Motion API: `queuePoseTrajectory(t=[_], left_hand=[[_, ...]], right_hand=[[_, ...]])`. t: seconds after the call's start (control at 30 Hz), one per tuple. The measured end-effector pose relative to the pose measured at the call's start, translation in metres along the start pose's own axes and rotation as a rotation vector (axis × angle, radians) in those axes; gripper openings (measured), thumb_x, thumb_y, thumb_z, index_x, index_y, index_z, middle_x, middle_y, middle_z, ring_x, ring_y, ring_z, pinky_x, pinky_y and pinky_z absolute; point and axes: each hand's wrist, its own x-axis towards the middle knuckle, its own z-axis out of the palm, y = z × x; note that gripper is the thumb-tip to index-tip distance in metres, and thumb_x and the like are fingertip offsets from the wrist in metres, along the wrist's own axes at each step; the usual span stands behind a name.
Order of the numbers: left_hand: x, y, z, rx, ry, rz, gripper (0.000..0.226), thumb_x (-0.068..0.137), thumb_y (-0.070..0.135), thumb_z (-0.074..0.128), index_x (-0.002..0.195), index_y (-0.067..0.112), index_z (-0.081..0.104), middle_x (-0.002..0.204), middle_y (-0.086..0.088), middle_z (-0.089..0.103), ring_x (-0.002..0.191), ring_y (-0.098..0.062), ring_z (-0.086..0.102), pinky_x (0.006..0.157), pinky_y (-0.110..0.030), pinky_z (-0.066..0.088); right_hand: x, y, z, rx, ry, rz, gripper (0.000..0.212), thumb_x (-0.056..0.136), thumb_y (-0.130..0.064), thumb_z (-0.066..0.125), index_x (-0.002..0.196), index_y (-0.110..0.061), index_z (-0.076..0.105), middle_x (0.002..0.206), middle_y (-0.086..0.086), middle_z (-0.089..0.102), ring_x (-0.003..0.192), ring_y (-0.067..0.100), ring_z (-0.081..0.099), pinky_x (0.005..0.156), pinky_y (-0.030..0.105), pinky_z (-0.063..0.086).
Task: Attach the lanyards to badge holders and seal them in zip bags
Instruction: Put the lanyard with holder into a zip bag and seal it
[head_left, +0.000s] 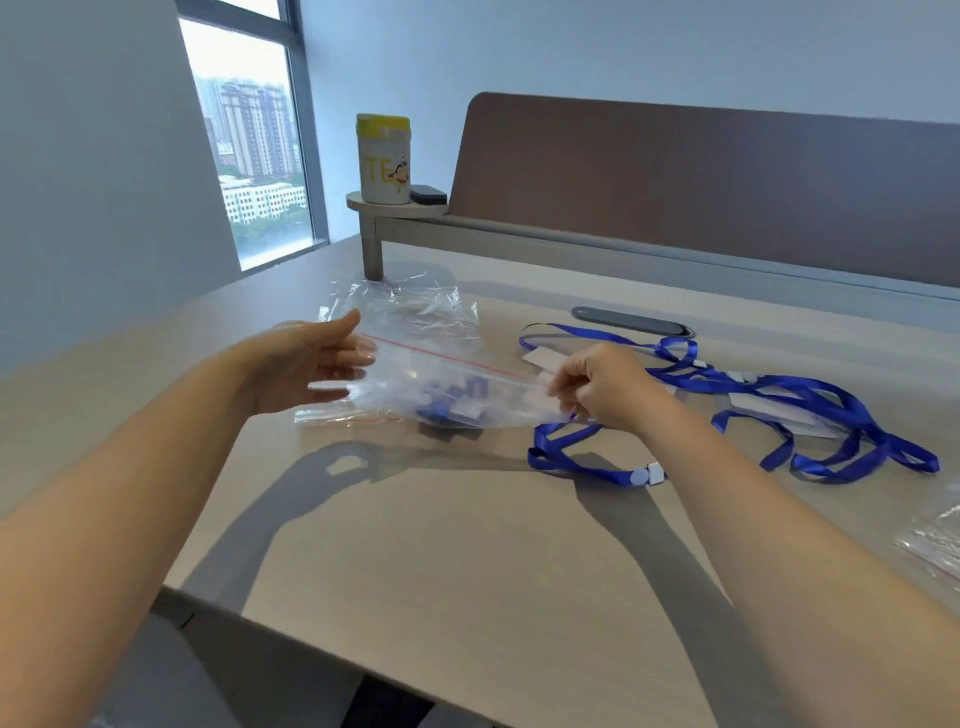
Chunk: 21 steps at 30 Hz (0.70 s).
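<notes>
1. The bench (467, 571) is wide and flat, with a smooth pale wood-look surface; a brown padded panel (701, 182) stands along its far edge.
2. A heap of clear plastic bags (410, 301) lies behind the hands; it is thin, wrinkled and shiny.
3. The zip bag (447, 387) is held just above the bench, between the two hands. It is transparent soft film with a thin red line along its zip edge. Inside it is a folded blue lanyard with pale pieces, blurred through the film.
4. Loose blue lanyards (779, 410) lie tangled on the bench to the right, flat glossy ribbon in loops. Among them are clear badge holders with white cards (540, 359), and a small white clip (647, 474) sits at one ribbon end.
5. A white round canister with a yellow lid (383, 158) stands on a small raised shelf at the back, next to a small dark box (428, 195).
6. The left hand (311, 364) is open, fingers straight, supporting the left side of the zip bag.
7. The right hand (597, 387) pinches the right end of the zip edge with curled fingers.
</notes>
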Motion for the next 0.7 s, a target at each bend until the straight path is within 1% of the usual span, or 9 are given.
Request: queuePoseTrajectory(t=[0.13, 0.23, 0.33, 0.4, 0.47, 0.53, 0.6, 0.67, 0.7], left_hand=[[0.006, -0.026, -0.001, 0.100, 0.144, -0.184, 0.046, 0.084, 0.054, 0.047, 0.078, 0.010, 0.058, 0.082, -0.003, 0.053, 0.075, -0.016, 0.051, 0.070, -0.030, 0.043], [0.016, -0.040, 0.009, 0.140, 0.218, -0.242, 0.045, 0.087, 0.044, 0.052, 0.109, 0.006, 0.050, 0.093, -0.006, 0.047, 0.077, -0.019, 0.050, 0.068, -0.034, 0.045], [0.027, -0.044, 0.023, 0.106, 0.238, -0.248, 0.060, 0.085, 0.027, 0.062, 0.133, 0.004, 0.037, 0.117, -0.018, 0.049, 0.089, -0.026, 0.057, 0.060, -0.033, 0.049], [0.036, -0.046, 0.029, 0.086, 0.245, -0.231, 0.054, 0.083, 0.017, 0.065, 0.128, 0.002, 0.039, 0.092, -0.016, 0.052, 0.070, -0.022, 0.054, 0.041, -0.024, 0.050], [0.046, -0.050, 0.032, 0.076, 0.270, -0.207, 0.040, 0.080, 0.011, 0.068, 0.112, 0.005, 0.045, 0.070, -0.009, 0.044, 0.056, -0.015, 0.045, 0.028, -0.012, 0.039], [0.055, -0.052, 0.034, 0.075, 0.287, -0.189, 0.032, 0.077, 0.005, 0.069, 0.101, -0.001, 0.049, 0.070, -0.011, 0.047, 0.054, -0.018, 0.049, 0.029, -0.014, 0.036], [0.059, -0.052, 0.037, 0.045, 0.282, -0.179, 0.020, 0.077, -0.002, 0.068, 0.087, -0.005, 0.051, 0.068, -0.013, 0.050, 0.042, -0.018, 0.053, 0.029, -0.013, 0.035], [0.061, -0.050, 0.040, 0.033, 0.271, -0.163, 0.018, 0.079, -0.005, 0.065, 0.072, -0.001, 0.048, 0.048, -0.009, 0.051, 0.025, -0.011, 0.045, 0.028, -0.008, 0.031], [0.062, -0.050, 0.041, 0.028, 0.266, -0.136, 0.023, 0.080, -0.006, 0.063, 0.067, 0.002, 0.046, 0.035, -0.005, 0.048, 0.020, -0.007, 0.040, 0.027, -0.006, 0.029]], right_hand=[[-0.009, -0.004, 0.008, -0.083, -0.254, 0.145, 0.020, 0.085, 0.000, 0.056, 0.097, -0.007, 0.071, 0.086, 0.001, 0.060, 0.080, 0.013, 0.052, 0.059, 0.016, 0.041], [-0.007, -0.003, 0.014, 0.041, -0.412, 0.254, 0.013, 0.085, -0.011, 0.058, 0.094, -0.008, 0.066, 0.090, 0.004, 0.056, 0.085, 0.015, 0.052, 0.069, 0.021, 0.041], [0.010, 0.002, 0.027, 0.245, -0.203, 0.274, 0.012, 0.087, -0.016, 0.056, 0.093, -0.007, 0.062, 0.082, 0.004, 0.057, 0.074, 0.013, 0.053, 0.073, 0.028, 0.045], [0.024, 0.003, 0.038, 0.322, -0.065, 0.306, 0.015, 0.087, -0.015, 0.058, 0.097, -0.004, 0.059, 0.077, 0.006, 0.055, 0.069, 0.015, 0.052, 0.077, 0.034, 0.048], [0.034, 0.001, 0.049, 0.373, -0.039, 0.358, 0.022, 0.085, -0.016, 0.060, 0.100, -0.001, 0.057, 0.074, 0.009, 0.053, 0.063, 0.017, 0.051, 0.073, 0.034, 0.048], [0.040, -0.003, 0.057, 0.385, -0.073, 0.397, 0.026, 0.084, -0.020, 0.063, 0.100, 0.000, 0.055, 0.070, 0.008, 0.052, 0.057, 0.016, 0.048, 0.059, 0.028, 0.045], [0.043, -0.007, 0.061, 0.398, -0.117, 0.406, 0.019, 0.083, -0.019, 0.064, 0.089, -0.003, 0.055, 0.066, 0.006, 0.051, 0.051, 0.013, 0.044, 0.043, 0.020, 0.039], [0.045, -0.010, 0.062, 0.420, -0.133, 0.395, 0.015, 0.082, -0.011, 0.065, 0.075, -0.005, 0.054, 0.061, 0.005, 0.049, 0.049, 0.011, 0.043, 0.030, 0.013, 0.035], [0.046, -0.010, 0.062, 0.432, -0.129, 0.387, 0.012, 0.081, -0.008, 0.065, 0.076, -0.003, 0.055, 0.062, 0.005, 0.048, 0.050, 0.011, 0.044, 0.029, 0.013, 0.036]])
